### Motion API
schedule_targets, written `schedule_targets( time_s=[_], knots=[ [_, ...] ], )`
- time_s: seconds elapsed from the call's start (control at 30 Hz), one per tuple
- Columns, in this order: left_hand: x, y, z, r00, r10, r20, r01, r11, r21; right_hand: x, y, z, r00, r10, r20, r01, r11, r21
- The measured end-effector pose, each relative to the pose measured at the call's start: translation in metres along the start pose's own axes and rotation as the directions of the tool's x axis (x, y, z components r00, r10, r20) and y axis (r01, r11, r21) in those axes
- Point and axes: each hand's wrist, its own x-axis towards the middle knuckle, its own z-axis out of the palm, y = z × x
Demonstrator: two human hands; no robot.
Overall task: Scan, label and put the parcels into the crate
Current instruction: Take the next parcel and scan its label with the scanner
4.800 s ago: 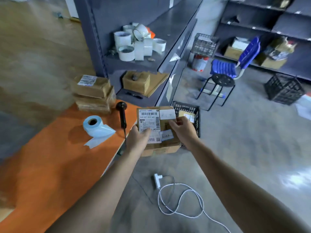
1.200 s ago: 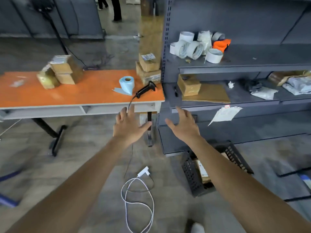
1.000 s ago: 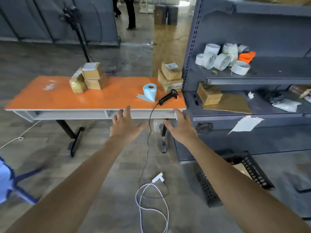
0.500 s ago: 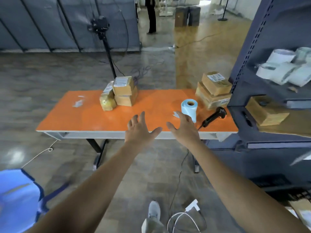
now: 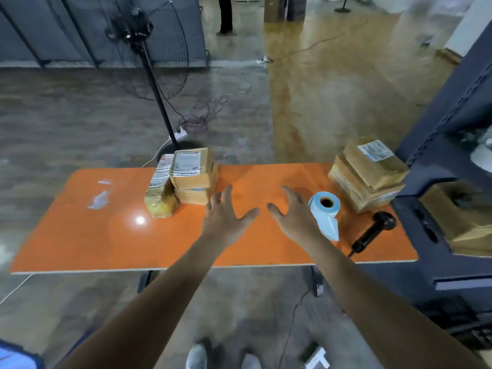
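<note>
Both my hands hover over the orange table [image 5: 80, 235], fingers spread, holding nothing. My left hand [image 5: 225, 215] is just right of a stack of brown parcels [image 5: 193, 174] with white labels; a taped yellowish parcel [image 5: 159, 193] leans against that stack. My right hand [image 5: 294, 214] is beside the blue label roll [image 5: 324, 209]. A black handheld scanner [image 5: 375, 230] lies on the table's right end. A second stack of parcels [image 5: 367, 173] sits at the back right corner. The crate is out of view.
A dark grey shelf unit [image 5: 452, 129] stands against the table's right end, with a brown box [image 5: 463, 217] on one shelf. A standing fan [image 5: 143, 35] is behind the table. Cables lie on the floor. My shoes [image 5: 221, 356] show below.
I have stepped closer to the table and the view has swung left. Both empty hands have moved out over the tabletop, towards the left parcel stack.
</note>
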Motion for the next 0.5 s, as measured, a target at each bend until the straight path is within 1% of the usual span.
schedule_targets(
  time_s=[0.07,0.17,0.3,0.4,0.5],
  knots=[
    [0.021,-0.006,-0.009,1.000,0.022,-0.006,-0.022,1.000,-0.002,0.018,-0.009,0.007,1.000,0.012,0.008,-0.012,0.999,0.038],
    [0.055,-0.019,-0.025,0.997,0.057,-0.052,-0.057,0.998,0.013,0.047,-0.030,0.024,1.000,-0.003,0.018,0.001,0.997,0.074],
    [0.104,-0.043,-0.048,0.993,0.079,-0.083,-0.074,0.995,0.065,0.088,-0.065,0.057,1.000,-0.024,-0.006,0.024,0.994,0.103],
    [0.140,-0.067,-0.064,0.990,0.041,-0.133,-0.031,0.996,0.078,0.117,-0.085,0.083,1.000,-0.029,0.006,0.029,0.995,0.100],
    [0.171,-0.094,-0.075,0.984,-0.018,-0.175,0.026,0.999,0.044,0.146,-0.106,0.108,0.998,0.013,0.064,-0.021,0.991,0.131]
  ],
)
